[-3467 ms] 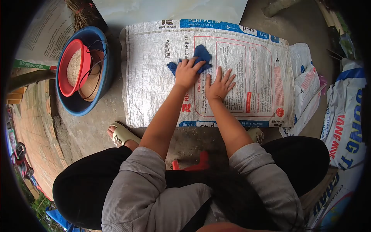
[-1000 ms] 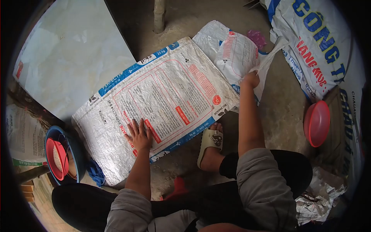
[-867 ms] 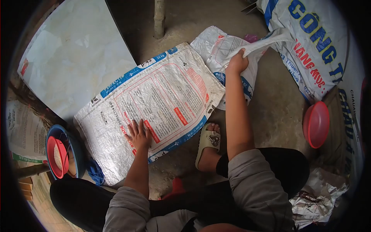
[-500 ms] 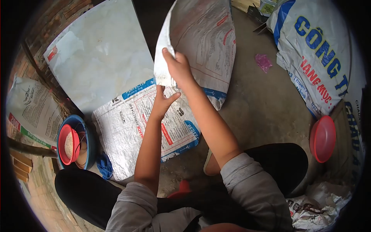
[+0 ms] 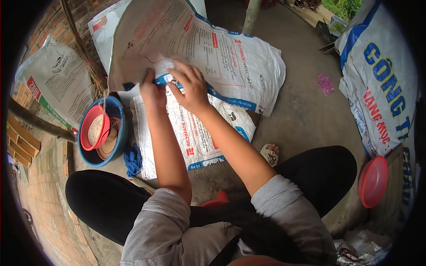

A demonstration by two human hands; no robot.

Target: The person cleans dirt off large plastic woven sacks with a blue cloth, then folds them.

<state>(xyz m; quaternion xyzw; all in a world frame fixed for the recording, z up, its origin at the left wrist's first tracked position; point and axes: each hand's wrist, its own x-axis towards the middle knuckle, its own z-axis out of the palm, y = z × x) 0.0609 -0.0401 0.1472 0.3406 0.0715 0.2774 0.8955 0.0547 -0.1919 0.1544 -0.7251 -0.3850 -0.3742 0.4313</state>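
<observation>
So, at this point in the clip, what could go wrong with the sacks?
The raised sack has a corner that looks close to the blue tub; a wide swing might knock the red bowl inside it and spill the grain. It also slants across the flat sack, so it could end up crooked. With the left hand and right hand close together, its far end may sag or slide.

Printed sack [image 5: 239,62], curled upward, flat sack [image 5: 194,138] beneath
</observation>
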